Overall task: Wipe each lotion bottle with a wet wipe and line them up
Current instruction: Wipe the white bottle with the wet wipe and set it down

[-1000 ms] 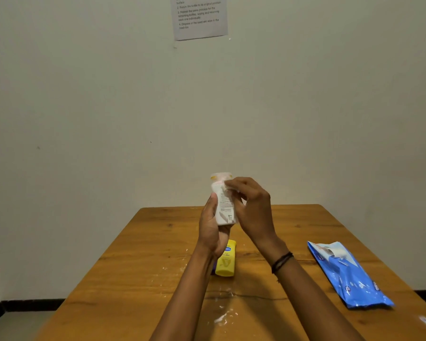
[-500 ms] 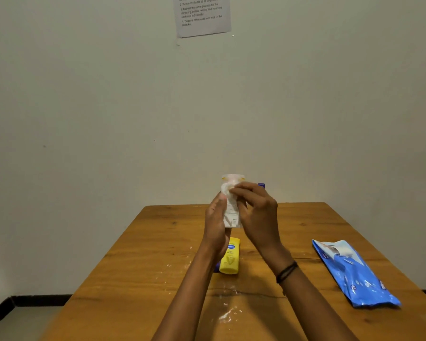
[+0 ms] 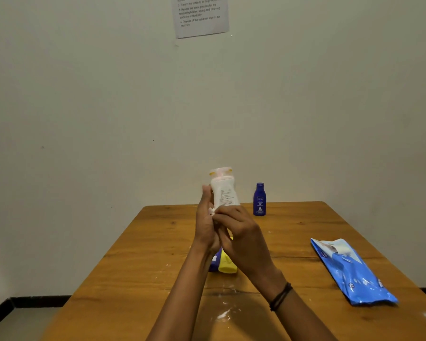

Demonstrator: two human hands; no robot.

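Observation:
I hold a white lotion bottle upright above the wooden table, its cap on top. My left hand grips its lower part from the left. My right hand has moved down to the bottle's base and pinches a small white wet wipe against it. A dark blue lotion bottle stands upright near the table's far edge. Behind my wrists lies a yellow bottle with a blue one beside it, both partly hidden.
A blue pack of wet wipes lies on the table at the right, flap lifted. White smears mark the wood in front of me. A printed sheet hangs on the wall behind the table.
My right hand with the wipe slid from the bottle's top down to its base. The blue bottle at the back, hidden before, is now in plain sight.

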